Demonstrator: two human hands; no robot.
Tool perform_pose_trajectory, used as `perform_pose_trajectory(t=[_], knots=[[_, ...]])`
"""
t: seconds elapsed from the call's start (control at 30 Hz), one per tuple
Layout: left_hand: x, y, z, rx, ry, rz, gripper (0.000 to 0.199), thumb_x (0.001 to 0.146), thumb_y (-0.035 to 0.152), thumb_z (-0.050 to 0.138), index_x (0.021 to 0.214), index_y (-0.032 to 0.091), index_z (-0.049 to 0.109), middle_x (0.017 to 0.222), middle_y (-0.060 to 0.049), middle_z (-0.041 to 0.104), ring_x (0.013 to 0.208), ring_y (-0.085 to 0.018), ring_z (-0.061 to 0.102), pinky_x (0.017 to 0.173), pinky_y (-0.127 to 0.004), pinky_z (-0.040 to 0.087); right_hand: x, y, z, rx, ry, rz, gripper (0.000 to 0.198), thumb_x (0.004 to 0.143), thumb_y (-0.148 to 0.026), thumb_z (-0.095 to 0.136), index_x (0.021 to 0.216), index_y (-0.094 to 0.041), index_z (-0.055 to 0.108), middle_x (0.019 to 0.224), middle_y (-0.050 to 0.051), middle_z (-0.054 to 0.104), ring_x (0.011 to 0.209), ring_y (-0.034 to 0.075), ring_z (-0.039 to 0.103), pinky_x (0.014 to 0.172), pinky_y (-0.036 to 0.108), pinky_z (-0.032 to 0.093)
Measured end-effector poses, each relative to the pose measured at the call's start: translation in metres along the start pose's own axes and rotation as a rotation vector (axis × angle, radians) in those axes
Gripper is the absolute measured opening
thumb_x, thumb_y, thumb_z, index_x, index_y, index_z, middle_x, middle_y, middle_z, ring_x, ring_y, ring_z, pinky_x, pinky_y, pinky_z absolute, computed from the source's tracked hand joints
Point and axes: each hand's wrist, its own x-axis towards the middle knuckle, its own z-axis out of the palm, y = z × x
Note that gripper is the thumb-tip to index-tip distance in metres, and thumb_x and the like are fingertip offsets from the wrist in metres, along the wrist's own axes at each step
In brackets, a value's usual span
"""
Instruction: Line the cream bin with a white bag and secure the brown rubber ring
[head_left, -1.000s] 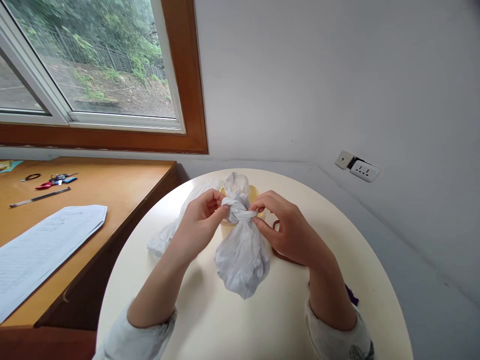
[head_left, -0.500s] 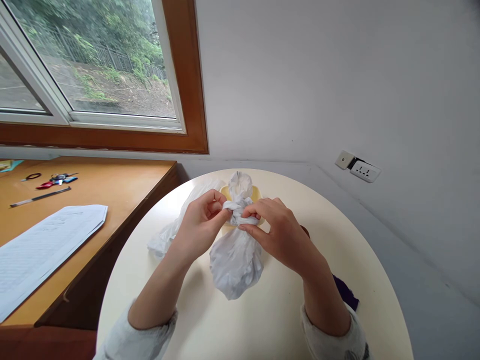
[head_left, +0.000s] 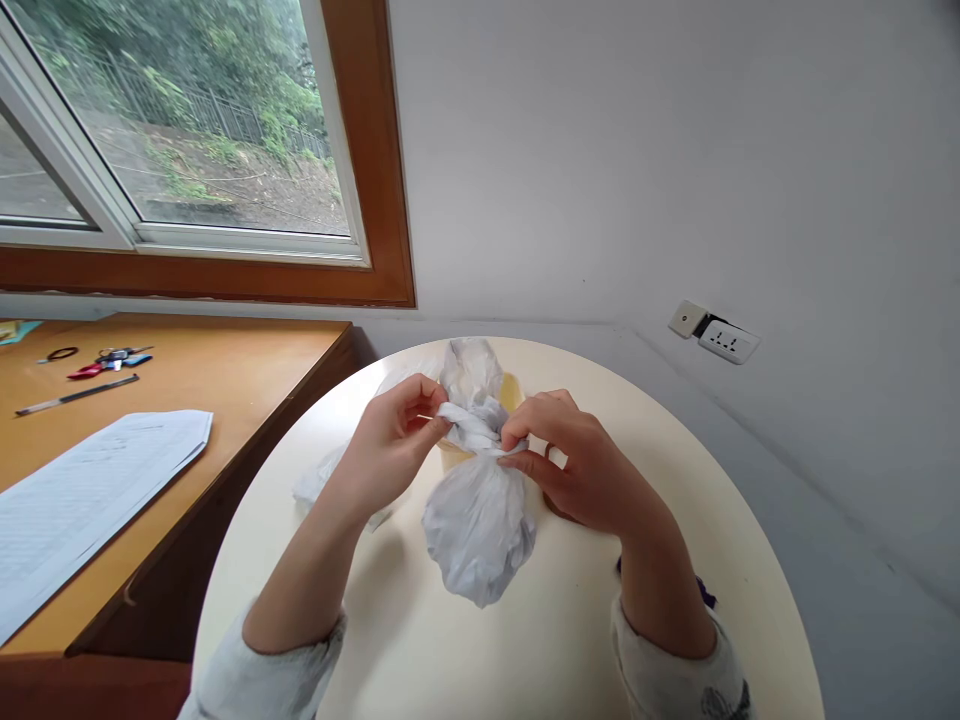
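A white plastic bag point(head_left: 480, 530), twisted and knotted at its middle, hangs between my two hands above the round table. My left hand point(head_left: 397, 435) pinches the left end of the twist between thumb and fingers. At the other end, my right hand point(head_left: 574, 455) grips the twisted plastic with thumb and forefinger. One puffed part spreads toward me below the knot, and a smaller bunched part stands up beyond it. Behind the bag a pale yellow container point(head_left: 511, 390) is mostly hidden. Another crumpled clear-white plastic bag point(head_left: 319, 478) lies partly behind my left hand.
The round cream table point(head_left: 420, 660) stands against the wall. A brown object point(head_left: 559, 508) and a dark purple cloth point(head_left: 705, 592) lie partly behind my right arm. On the wooden desk at left are papers point(head_left: 112, 490), a pen point(head_left: 75, 396) and keys point(head_left: 116, 358).
My hands have moved slightly apart, the right one shifting right, and the twist in the bag is stretched longer. More of the brown object shows beside my right hand.
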Motion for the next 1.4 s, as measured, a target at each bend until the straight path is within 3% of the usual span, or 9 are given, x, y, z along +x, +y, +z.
perform_pose_trajectory(t=[0.17,0.3,0.5,0.73,1.03,1.27,1.4], knots=[[0.0,0.001,-0.001,-0.028,0.018,-0.029,0.011,0.078,0.021,0.055,0.074,0.018,0.046,0.065,0.002,0.05,0.063,-0.012,0.048,0.058,-0.024,0.038,0.0,0.005,-0.002,0.047,0.039,0.009,0.007,0.083,-0.019,0.054,0.079,-0.022,0.05,0.077,-0.003,0.059,0.075,0.012,0.052,0.08,0.029,0.035],[-0.002,0.002,0.002,-0.031,0.097,-0.06,0.01,0.076,0.02,0.054,0.072,0.018,0.045,0.065,0.002,0.051,0.062,-0.012,0.05,0.057,-0.024,0.037,0.003,0.0,0.004,-0.071,0.131,0.064,0.005,0.082,-0.017,0.054,0.083,-0.022,0.052,0.081,-0.001,0.06,0.078,0.013,0.053,0.081,0.03,0.034],[-0.003,0.0,0.008,0.027,0.197,-0.056,0.011,0.072,0.014,0.055,0.07,0.019,0.046,0.061,0.004,0.05,0.057,-0.011,0.047,0.051,-0.022,0.035,0.008,-0.009,0.018,-0.224,0.059,0.061,0.025,0.072,-0.032,0.069,0.088,-0.021,0.053,0.086,0.0,0.061,0.082,0.016,0.053,0.082,0.032,0.032],[-0.005,0.004,0.011,-0.066,0.177,-0.066,0.012,0.072,0.012,0.056,0.072,0.02,0.046,0.056,0.005,0.05,0.053,-0.01,0.047,0.05,-0.021,0.033,0.008,-0.003,0.023,-0.237,0.063,0.101,0.004,0.081,-0.016,0.054,0.08,-0.02,0.054,0.074,-0.002,0.062,0.069,0.013,0.052,0.079,0.031,0.034],[-0.005,0.005,0.005,-0.445,-0.018,-0.168,0.014,0.077,0.016,0.059,0.076,0.02,0.045,0.056,0.004,0.057,0.059,-0.01,0.049,0.06,-0.022,0.035,0.004,0.015,0.013,-0.207,0.033,0.15,0.019,0.082,-0.006,0.044,0.079,-0.021,0.056,0.078,-0.001,0.064,0.077,0.016,0.054,0.079,0.032,0.036],[-0.005,0.007,0.008,-0.483,0.131,-0.158,0.014,0.075,0.017,0.06,0.075,0.019,0.046,0.056,0.005,0.052,0.059,-0.009,0.049,0.059,-0.02,0.036,0.003,-0.002,0.005,-0.085,0.11,0.045,0.023,0.078,-0.011,0.052,0.098,-0.022,0.051,0.099,0.002,0.061,0.096,0.017,0.054,0.084,0.033,0.036],[-0.005,0.007,0.01,-0.444,0.174,-0.152,0.015,0.073,0.018,0.062,0.075,0.019,0.048,0.06,0.005,0.052,0.058,-0.009,0.048,0.056,-0.02,0.036,0.005,-0.011,0.011,-0.089,0.153,0.038,0.029,0.073,-0.024,0.064,0.097,-0.023,0.048,0.097,0.003,0.057,0.093,0.019,0.052,0.083,0.034,0.038]])
